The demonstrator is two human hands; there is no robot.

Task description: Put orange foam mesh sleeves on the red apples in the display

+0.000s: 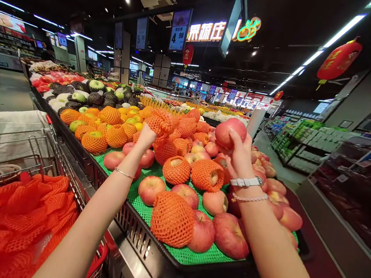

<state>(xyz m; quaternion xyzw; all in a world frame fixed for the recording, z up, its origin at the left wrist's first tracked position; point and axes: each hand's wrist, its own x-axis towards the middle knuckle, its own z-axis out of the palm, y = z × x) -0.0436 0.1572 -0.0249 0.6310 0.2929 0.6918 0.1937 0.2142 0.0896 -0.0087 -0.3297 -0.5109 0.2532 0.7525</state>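
Observation:
My left hand (146,137) is raised over the fruit display and pinches an orange foam net sleeve (162,122). My right hand (239,156), with a watch and bracelet at the wrist, is closed round a bare red apple (229,130) held up above the pile. Below both hands lie red apples (228,235), some bare and some wrapped in orange foam nets (172,218), on a green mat (192,256) in a black display tray.
A metal shopping cart (42,149) at the left holds a heap of orange foam nets (18,222) and a white cloth. Further along the display lie netted fruit (106,128) and dark avocados. An aisle with shelving (351,184) runs on the right.

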